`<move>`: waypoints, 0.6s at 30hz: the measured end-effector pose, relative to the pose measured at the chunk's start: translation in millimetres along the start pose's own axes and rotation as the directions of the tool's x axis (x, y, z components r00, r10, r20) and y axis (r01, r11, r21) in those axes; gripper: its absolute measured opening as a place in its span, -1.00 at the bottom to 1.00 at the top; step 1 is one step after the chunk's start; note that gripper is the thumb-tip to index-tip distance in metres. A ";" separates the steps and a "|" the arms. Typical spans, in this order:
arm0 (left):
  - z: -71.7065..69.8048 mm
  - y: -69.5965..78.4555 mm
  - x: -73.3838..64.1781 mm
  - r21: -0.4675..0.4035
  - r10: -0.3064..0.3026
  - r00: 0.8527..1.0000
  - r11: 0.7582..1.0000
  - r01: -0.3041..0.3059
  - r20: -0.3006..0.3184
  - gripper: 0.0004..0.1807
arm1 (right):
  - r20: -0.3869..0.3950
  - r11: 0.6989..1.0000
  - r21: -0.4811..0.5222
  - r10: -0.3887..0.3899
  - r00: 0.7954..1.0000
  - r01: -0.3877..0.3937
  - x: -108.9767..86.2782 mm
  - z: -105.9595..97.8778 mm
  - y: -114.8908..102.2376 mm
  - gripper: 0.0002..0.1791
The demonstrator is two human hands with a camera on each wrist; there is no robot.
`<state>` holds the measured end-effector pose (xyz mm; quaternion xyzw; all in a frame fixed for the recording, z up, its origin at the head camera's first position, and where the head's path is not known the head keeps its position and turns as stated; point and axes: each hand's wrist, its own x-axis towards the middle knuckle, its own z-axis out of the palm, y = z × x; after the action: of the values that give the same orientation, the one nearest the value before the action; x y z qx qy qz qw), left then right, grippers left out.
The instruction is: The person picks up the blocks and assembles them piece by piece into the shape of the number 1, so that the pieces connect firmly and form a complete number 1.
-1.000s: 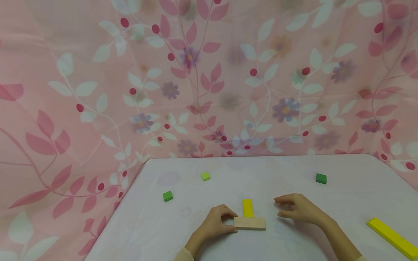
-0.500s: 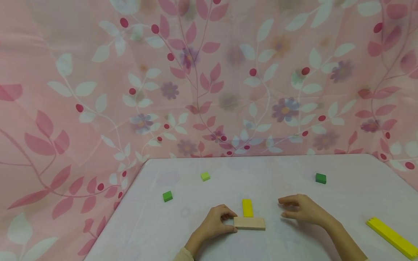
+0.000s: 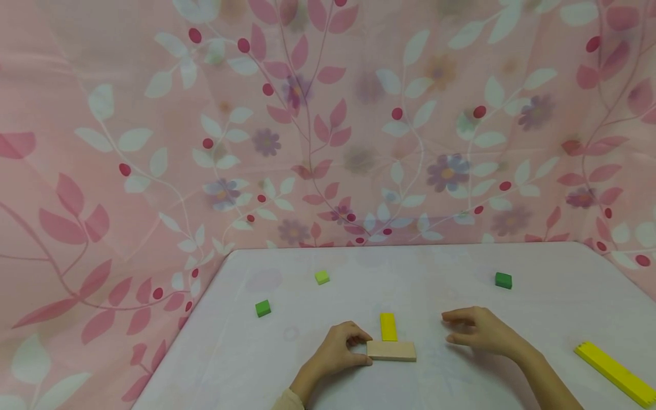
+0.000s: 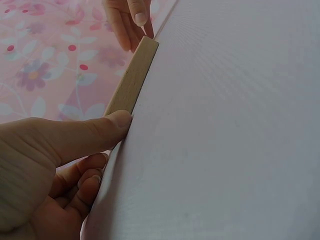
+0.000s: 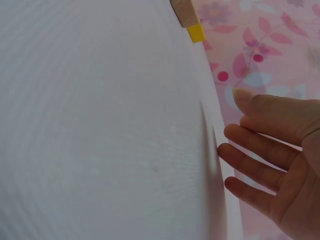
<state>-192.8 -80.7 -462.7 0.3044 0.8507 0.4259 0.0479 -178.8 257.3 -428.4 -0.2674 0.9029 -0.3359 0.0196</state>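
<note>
A plain wooden block (image 3: 392,351) lies flat, its long side running left to right, near the front middle of the table. My left hand (image 3: 338,350) pinches its left end between thumb and fingers; in the left wrist view the thumb presses on the near face of the wooden block (image 4: 134,80). Right behind it a flat yellow block (image 3: 388,326) points away from me, its near end meeting the wooden one. My right hand (image 3: 482,330) hovers to the right of both blocks, thumb and fingers apart, holding nothing. In the right wrist view its fingers (image 5: 260,150) are loosely extended.
Toward the back left lie a light green block (image 3: 322,277) and a mid-green block (image 3: 263,308). A dark green block (image 3: 504,280) sits at the back right. Long yellow pieces (image 3: 615,373) lie at the right edge. A floral curtain (image 3: 328,142) hangs behind the white table (image 3: 410,273).
My right hand has drifted a little to the right, away from the blocks. The left hand and the wooden block have stayed in place.
</note>
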 end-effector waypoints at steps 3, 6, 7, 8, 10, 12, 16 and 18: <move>0.1 0.1 -0.1 -0.002 -0.002 1.000 1.000 0.002 -0.001 -0.66 | -0.002 1.000 -0.003 -0.008 1.000 0.008 -1.5 -0.6 1.7 -0.52; 0.1 0.4 -0.2 -0.003 -0.007 1.000 1.000 0.007 0.000 -0.67 | -0.006 1.000 -0.004 -0.014 1.000 0.014 -3.0 -0.9 4.2 -0.51; 0.1 0.6 -0.2 -0.005 -0.009 1.000 1.000 0.009 0.001 -0.66 | -0.008 1.000 -0.005 -0.015 1.000 0.015 -3.5 -1.1 4.9 -0.51; 0.0 0.7 -0.1 -0.006 -0.010 1.000 1.000 0.010 0.001 -0.67 | -0.013 1.000 -0.007 -0.017 1.000 0.017 -3.8 -1.3 5.1 -0.51; -0.3 1.0 0.0 -0.007 -0.013 1.000 1.000 0.013 0.001 -0.67 | -0.020 1.000 -0.010 -0.027 0.999 0.027 -4.4 -1.5 6.7 -0.51; -0.4 1.0 0.3 -0.007 -0.014 1.000 1.000 0.014 0.000 -0.67 | -0.022 1.000 -0.003 -0.030 0.999 0.030 -4.9 -2.0 7.2 -0.51; -0.4 0.3 0.8 -0.004 -0.014 1.000 1.000 0.014 -0.001 -0.66 | -0.012 1.000 0.022 -0.016 1.000 0.016 -5.9 -4.0 6.2 -0.49; -0.2 -0.2 1.1 -0.005 -0.012 1.000 1.000 0.012 0.000 -0.66 | -0.007 1.000 0.017 -0.005 1.000 0.005 -6.4 -4.9 5.9 -0.49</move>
<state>-193.9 -80.3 -462.5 0.2991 0.8515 0.4278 0.0510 -177.1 267.1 -429.1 -0.2684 0.8993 -0.3447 0.0178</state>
